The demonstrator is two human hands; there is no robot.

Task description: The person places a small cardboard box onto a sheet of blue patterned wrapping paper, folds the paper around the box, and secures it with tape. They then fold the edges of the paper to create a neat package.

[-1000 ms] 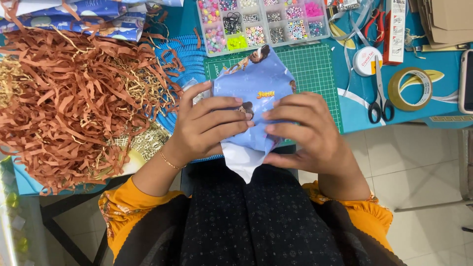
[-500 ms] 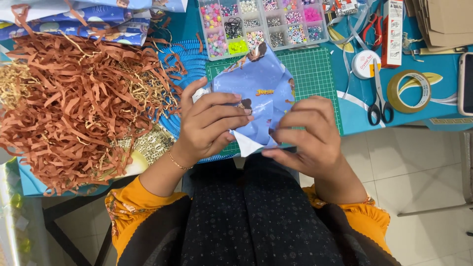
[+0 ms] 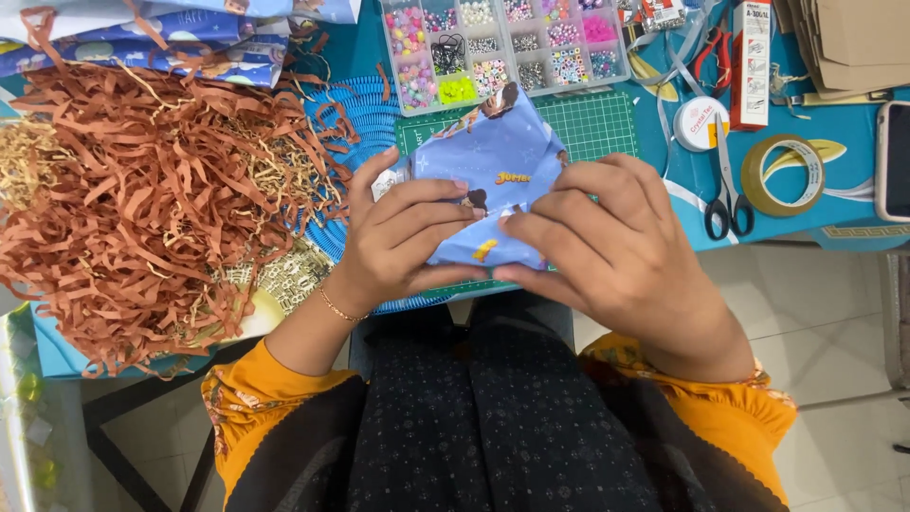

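A: From the head camera, what do the hands have?

B: Both grip a small parcel wrapped in light blue printed paper [image 3: 493, 180]. The left hand [image 3: 408, 237] is curled closed on the parcel's left side, fingers across the front, thumb underneath. The right hand [image 3: 616, 256] is closed on its right side, fingertips pressing the paper near the middle, just beside the left fingertips.

A: Where is the parcel?

B: Held over the near edge of the green cutting mat [image 3: 597, 123]; I cannot tell whether it touches the mat.

A: And around the mat?

B: Behind it, a clear bead organiser [image 3: 502, 47] with coloured beads. To its left, a blue corrugated sheet [image 3: 360, 123] and, further left, a big heap of brown shredded paper [image 3: 142, 199]. To its right, black-handled scissors [image 3: 728, 190], a roll of tan tape [image 3: 782, 175] and a small white round tin [image 3: 700, 123]. All rest on a blue table [image 3: 853, 218].
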